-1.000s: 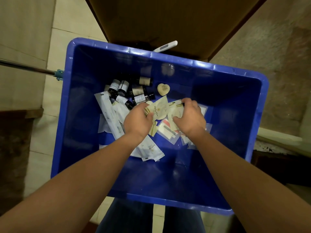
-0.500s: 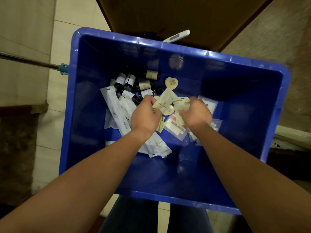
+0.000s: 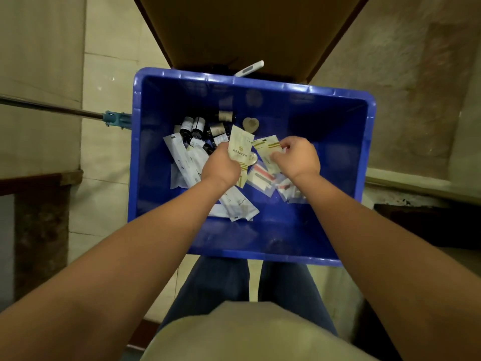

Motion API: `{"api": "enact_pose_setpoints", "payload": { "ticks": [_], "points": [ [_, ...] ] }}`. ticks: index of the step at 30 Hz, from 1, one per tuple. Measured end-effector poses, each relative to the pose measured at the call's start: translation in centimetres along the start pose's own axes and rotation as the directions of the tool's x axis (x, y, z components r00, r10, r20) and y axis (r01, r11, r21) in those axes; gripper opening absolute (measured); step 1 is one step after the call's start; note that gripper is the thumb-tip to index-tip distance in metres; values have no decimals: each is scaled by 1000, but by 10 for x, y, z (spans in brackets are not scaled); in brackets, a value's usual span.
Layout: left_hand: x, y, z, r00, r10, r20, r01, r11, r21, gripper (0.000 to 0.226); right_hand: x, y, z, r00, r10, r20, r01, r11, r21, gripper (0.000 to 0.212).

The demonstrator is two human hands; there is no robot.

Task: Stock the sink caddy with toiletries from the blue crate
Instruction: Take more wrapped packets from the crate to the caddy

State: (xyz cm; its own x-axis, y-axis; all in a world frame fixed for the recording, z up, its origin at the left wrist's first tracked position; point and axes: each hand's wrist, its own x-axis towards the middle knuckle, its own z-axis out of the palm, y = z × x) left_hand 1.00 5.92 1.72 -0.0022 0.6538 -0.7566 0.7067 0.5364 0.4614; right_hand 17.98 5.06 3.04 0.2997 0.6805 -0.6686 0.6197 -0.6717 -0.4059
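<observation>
The left fingers are curled tight round a cream sachet, which stands up out of the left hand. The right fingers pinch the near edge of a striped sachet. The right hand is just beside the left, and both are low inside the crate.

Under the hands the toiletries lie loose on the crate's bottom. There are clear packets with red in them below the right wrist and long white packets fanned out to the left. Dark bottles are heaped toward the far left, with a heart soap just beside them.

The crate sits on the floor right in front of the person's legs. A metal pole ends at the crate's left wall, and a brown board rises behind it.
</observation>
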Motion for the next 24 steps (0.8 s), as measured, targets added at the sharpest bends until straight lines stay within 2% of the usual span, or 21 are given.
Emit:
{"api": "enact_pose_setpoints", "payload": {
  "ticks": [2, 6, 10, 12, 16, 20, 24],
  "points": [
    [-11, 8, -6, 1000, -15, 10, 16, 1000, -11, 34, -15, -5, -12, 1000, 12, -22, -10, 997, 71, 19],
    [-35, 26, -17, 999, -33, 28, 35, 995, -88, 29, -41, -8, -29, 998, 65, 26, -70, 952, 297, 22],
    [-55, 45, -23, 996, 9, 92, 9, 982, -187, 34, -63, -11, -45, 989, 141, 47, -143, 815, 561, 30],
    [-64, 57, -24, 991, 15, 133, 19, 968, -249, 33, -73, -13, -54, 988, 148, 42, -140, 755, 640, 28],
    [-82, 83, -26, 983, 62, 173, -12, 961, -275, 29, -88, -10, -71, 996, 78, -31, -42, 787, 616, 11],
    [-97, 106, -23, 970, 122, 209, -64, 962, -266, 23, -99, -1, -89, 993, 28, -111, 44, 801, 597, 21],
    [-106, 124, -12, 966, 130, 224, -81, 973, -218, 33, -110, 12, -106, 987, 58, -149, 53, 757, 652, 30]
  ]
}}
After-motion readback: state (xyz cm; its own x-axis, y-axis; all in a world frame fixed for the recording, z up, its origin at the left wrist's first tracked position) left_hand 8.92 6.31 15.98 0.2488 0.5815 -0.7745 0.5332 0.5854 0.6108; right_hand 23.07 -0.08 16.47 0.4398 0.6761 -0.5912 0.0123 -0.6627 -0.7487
